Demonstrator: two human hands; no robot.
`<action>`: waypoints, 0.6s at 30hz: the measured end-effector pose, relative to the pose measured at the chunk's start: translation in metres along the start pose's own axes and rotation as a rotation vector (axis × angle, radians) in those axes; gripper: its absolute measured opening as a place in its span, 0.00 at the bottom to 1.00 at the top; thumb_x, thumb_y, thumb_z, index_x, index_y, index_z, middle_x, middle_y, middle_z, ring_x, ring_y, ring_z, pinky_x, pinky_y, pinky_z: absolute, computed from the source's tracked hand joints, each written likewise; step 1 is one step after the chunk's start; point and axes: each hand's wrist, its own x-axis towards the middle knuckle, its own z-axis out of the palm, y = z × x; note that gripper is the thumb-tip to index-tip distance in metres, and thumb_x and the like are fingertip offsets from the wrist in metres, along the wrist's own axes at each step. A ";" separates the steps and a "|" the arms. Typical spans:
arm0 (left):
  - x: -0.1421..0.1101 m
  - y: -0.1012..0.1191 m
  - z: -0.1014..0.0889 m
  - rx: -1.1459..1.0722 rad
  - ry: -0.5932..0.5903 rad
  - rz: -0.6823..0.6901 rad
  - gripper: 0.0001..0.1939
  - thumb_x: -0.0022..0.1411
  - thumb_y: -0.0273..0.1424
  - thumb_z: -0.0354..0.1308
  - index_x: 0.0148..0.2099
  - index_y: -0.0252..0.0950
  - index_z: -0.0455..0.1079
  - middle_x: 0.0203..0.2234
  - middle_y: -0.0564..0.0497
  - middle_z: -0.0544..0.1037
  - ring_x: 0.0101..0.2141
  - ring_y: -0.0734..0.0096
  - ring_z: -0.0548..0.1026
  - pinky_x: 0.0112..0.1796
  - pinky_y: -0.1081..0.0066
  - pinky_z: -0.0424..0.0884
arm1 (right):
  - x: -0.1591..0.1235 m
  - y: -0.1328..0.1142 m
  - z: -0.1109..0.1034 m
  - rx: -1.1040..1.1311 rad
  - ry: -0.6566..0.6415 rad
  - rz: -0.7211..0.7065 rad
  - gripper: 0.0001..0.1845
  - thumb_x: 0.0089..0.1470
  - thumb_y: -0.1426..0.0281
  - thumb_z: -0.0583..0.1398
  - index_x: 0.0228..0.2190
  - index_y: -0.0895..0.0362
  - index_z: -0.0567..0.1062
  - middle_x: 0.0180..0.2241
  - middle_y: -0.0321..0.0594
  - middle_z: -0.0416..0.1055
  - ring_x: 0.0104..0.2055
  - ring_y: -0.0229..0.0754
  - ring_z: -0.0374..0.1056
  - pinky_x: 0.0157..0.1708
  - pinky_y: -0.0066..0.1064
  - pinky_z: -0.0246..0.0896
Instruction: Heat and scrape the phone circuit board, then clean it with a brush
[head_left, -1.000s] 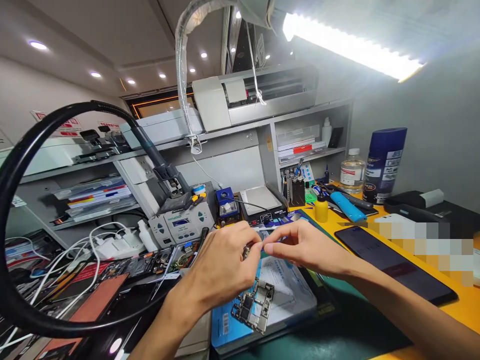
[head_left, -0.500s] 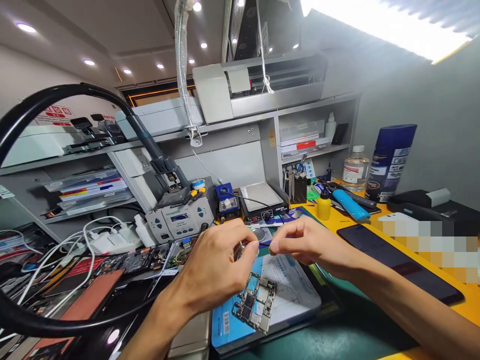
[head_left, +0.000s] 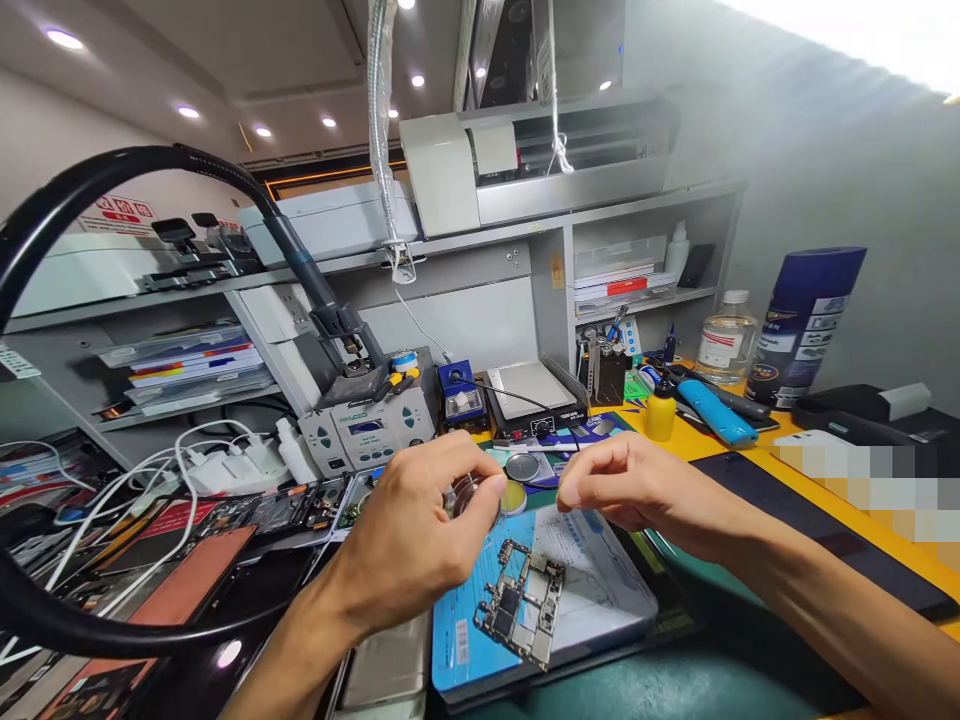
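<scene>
Head camera, and here we go: centre stage is the circuit board (head_left: pixel 523 605), lying at a slant on top of a blue-and-white box (head_left: pixel 622 598), its openings and dark chips facing up. Just above it and to its left, the left hand (head_left: pixel 420 515) is closed, thumb and forefinger curled around a small round item (head_left: pixel 465 489), shiny and mostly covered by the fingers, so its exact kind stays hard to read. Over to the upper right of the board, the right hand (head_left: pixel 637 490) has thumb and forefinger brought together at the tips; whether anything thin sits between them, I cannot tell. The two hands are apart, with a gap between them beyond the board's far end, and neither touches the board.

In that gap, beyond the board, sits a shallow round pot (head_left: pixel 514 498) with a yellowish top, and just behind it a round silver disc (head_left: pixel 523 467). Further back, in line with the board, there's a flat-topped heating plate (head_left: pixel 529 388). Out to the board's far right, a yellow bottle (head_left: pixel 660 415) stands upright, and nearer on that side a dark phone (head_left: pixel 817 530) lies flat, partly behind the right forearm. Left of the board and further back: a grey control unit (head_left: pixel 367 432) with a small display.
</scene>
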 end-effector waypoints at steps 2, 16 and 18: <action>-0.001 -0.001 -0.002 0.001 0.009 -0.005 0.11 0.66 0.33 0.55 0.30 0.41 0.73 0.26 0.57 0.75 0.27 0.75 0.71 0.28 0.68 0.64 | 0.000 -0.001 -0.001 0.002 -0.001 0.007 0.09 0.47 0.64 0.70 0.25 0.58 0.83 0.22 0.34 0.69 0.20 0.29 0.45 0.20 0.29 0.35; -0.006 -0.009 -0.012 0.009 0.009 -0.058 0.12 0.67 0.35 0.54 0.31 0.43 0.74 0.28 0.56 0.77 0.29 0.72 0.74 0.31 0.67 0.67 | -0.004 -0.009 0.000 0.024 0.041 0.035 0.12 0.47 0.61 0.71 0.25 0.58 0.82 0.14 0.27 0.53 0.19 0.29 0.41 0.20 0.29 0.33; -0.007 -0.011 -0.015 0.011 0.013 -0.071 0.12 0.67 0.36 0.54 0.32 0.43 0.74 0.28 0.56 0.77 0.29 0.72 0.73 0.31 0.67 0.66 | -0.004 -0.011 0.001 0.031 0.051 0.038 0.13 0.47 0.60 0.71 0.26 0.58 0.82 0.15 0.27 0.53 0.19 0.30 0.42 0.20 0.29 0.33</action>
